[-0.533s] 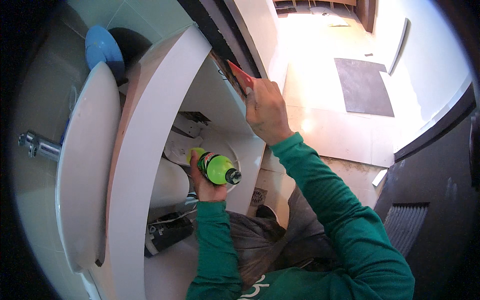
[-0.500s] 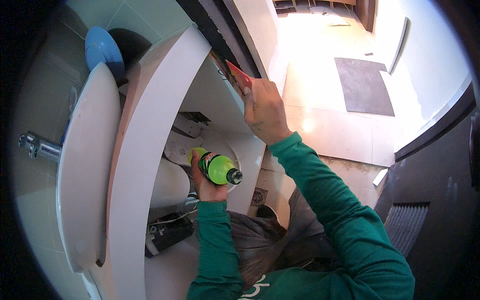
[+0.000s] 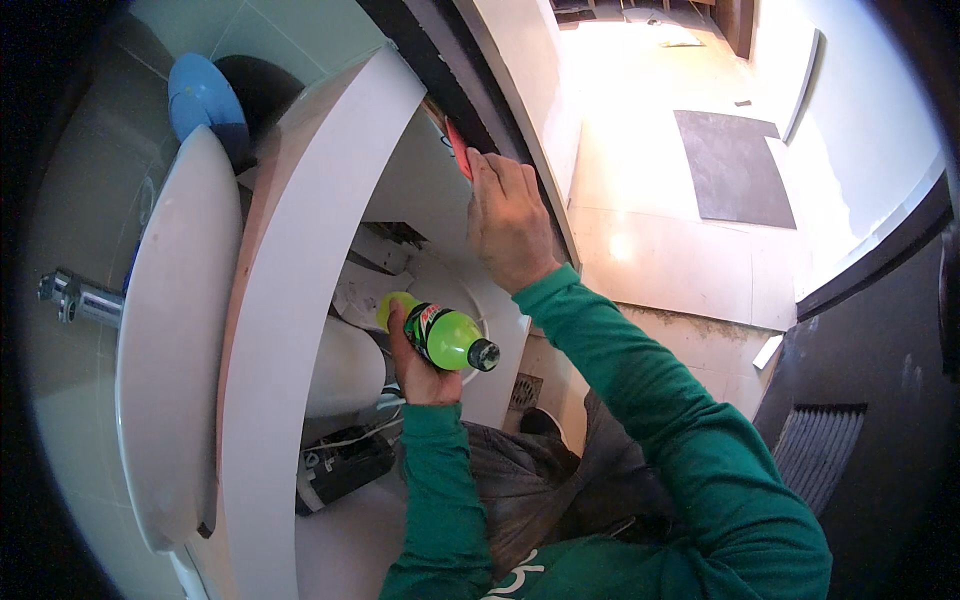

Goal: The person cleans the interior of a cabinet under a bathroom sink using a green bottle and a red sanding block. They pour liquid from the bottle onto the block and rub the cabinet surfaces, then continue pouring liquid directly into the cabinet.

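Observation:
My left hand (image 3: 415, 362) is closed round a bright green plastic bottle (image 3: 450, 335) with a dark label. The bottle lies tilted over the cabinet's opening, its dirty dark cap (image 3: 483, 354) pointing right. Farther up, my right hand (image 3: 510, 222) pinches a thin flat red piece (image 3: 458, 146) between thumb and fingers. That red piece is at the dark door frame (image 3: 440, 75), by the cabinet's upper corner; I cannot tell whether it touches the frame. Its lower end is hidden by my fingers.
Left of my hands is a white vanity cabinet (image 3: 300, 230) with a white basin (image 3: 175, 350), a chrome tap (image 3: 85, 298) and a blue round dish-like object (image 3: 207, 100). Inside are a white cylinder (image 3: 345, 375) and a black device (image 3: 348, 468). A dark door (image 3: 870, 370) stands at right; a grey mat (image 3: 735, 170) lies beyond.
My right hand has moved slightly left, and the red piece now shows narrower, turned more edge-on. My left hand still holds the bottle, almost in place.

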A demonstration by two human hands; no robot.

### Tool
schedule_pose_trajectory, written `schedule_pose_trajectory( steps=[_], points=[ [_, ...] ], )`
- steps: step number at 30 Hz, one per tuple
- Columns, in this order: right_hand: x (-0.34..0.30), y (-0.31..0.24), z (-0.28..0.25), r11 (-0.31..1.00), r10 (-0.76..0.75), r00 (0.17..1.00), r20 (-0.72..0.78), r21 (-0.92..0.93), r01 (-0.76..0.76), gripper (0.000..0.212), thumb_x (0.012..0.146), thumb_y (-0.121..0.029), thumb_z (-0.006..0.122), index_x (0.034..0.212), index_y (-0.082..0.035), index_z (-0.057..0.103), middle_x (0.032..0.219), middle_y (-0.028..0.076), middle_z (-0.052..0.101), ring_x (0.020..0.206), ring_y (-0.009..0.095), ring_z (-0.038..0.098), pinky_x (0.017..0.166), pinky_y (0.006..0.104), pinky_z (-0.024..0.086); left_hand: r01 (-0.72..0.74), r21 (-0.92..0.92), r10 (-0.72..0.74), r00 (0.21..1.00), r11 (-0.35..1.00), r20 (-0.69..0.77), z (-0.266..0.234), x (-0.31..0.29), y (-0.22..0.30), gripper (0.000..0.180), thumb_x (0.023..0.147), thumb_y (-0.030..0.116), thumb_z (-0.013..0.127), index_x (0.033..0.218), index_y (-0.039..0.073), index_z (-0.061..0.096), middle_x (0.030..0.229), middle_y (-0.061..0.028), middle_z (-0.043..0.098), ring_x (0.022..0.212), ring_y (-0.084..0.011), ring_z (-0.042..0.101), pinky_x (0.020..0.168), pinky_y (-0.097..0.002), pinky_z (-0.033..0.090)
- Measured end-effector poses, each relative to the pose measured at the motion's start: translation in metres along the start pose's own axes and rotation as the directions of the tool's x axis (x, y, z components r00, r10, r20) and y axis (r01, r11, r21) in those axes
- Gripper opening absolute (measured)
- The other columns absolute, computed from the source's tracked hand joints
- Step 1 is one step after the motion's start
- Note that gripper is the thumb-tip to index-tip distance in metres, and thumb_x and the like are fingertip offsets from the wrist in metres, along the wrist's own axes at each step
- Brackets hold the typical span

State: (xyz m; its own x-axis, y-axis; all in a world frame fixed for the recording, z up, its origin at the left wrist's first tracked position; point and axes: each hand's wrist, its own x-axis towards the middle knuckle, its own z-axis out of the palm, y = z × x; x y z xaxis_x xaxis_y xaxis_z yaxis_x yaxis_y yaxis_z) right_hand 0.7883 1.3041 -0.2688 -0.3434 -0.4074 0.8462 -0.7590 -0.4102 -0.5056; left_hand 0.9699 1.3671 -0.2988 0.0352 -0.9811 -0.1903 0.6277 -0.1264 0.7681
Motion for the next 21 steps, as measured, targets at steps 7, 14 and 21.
schedule_pose_trajectory(
  steps=[7,14,21],
  points=[
    [-0.033,0.023,-0.019,0.994,0.072,0.997,0.017,0.077,-0.073,0.04,0.08,0.003,0.058,0.119,0.003,0.059,0.106,0.018,0.06,0.094,0.034,0.057,0.085,0.0429,0.05,-0.006,0.03,0.007,1.0,1.0,-0.026,0.004,0.002,0.002,0.035,0.092,0.044,0.069,0.107,0.014,0.059,0.086,-0.0025,0.068,0.077,-0.0175,0.069,0.071,-0.0359,0.06],
    [-0.055,0.028,-0.013,0.965,0.241,0.958,0.155,0.066,-0.253,0.026,0.084,-0.003,0.056,0.109,0.003,0.058,0.099,0.022,0.058,0.092,0.04,0.058,0.08,0.0475,0.048,0.011,0.049,-0.011,1.0,0.999,0.011,0.001,0.005,0.002,0.037,0.091,0.045,0.069,0.108,0.014,0.058,0.087,-0.0024,0.067,0.078,-0.0177,0.069,0.072,-0.0367,0.06],
    [-0.071,0.041,-0.027,0.851,0.471,0.81,0.349,0.062,-0.522,0.013,0.088,-0.007,0.052,0.098,0.001,0.057,0.089,0.023,0.059,0.086,0.043,0.059,0.075,0.0506,0.048,-0.03,0.07,0.034,0.997,0.997,-0.062,0.003,0.003,0.002,0.046,0.088,0.049,0.071,0.113,0.013,0.056,0.092,-0.0035,0.066,0.08,-0.0187,0.069,0.073,-0.0374,0.061]
  ],
)
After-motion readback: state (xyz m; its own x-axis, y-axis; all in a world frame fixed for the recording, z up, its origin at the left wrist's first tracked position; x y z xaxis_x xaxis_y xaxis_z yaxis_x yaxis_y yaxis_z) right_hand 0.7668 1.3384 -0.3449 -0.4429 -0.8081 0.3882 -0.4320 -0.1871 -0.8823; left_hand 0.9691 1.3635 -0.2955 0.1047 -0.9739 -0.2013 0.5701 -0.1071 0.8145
